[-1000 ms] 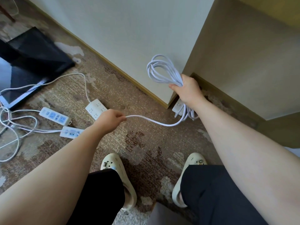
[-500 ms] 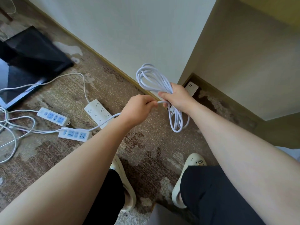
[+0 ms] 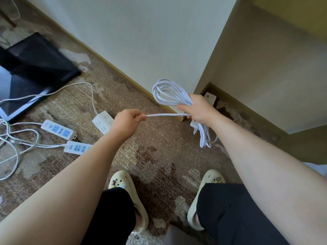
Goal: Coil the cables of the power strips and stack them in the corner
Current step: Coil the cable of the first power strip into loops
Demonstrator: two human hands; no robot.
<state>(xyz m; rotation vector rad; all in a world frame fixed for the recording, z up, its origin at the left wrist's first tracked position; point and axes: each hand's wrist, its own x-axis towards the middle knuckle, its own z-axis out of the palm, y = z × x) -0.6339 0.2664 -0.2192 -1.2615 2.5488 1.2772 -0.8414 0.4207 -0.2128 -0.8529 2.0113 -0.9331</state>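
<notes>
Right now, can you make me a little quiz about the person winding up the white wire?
1. True or false: the right hand holds a bundle of looped white cable.
2. How many white power strips lie on the patterned brown carpet left of the left hand? A) one B) three C) five
3. Fill in: the left hand pinches a straight stretch of cable that runs across to the ______ hand.

Key: 1 true. 2 B: the square white strip, the long strip with blue sockets, and another blue-socket strip partly behind the forearm. 3 right.
</notes>
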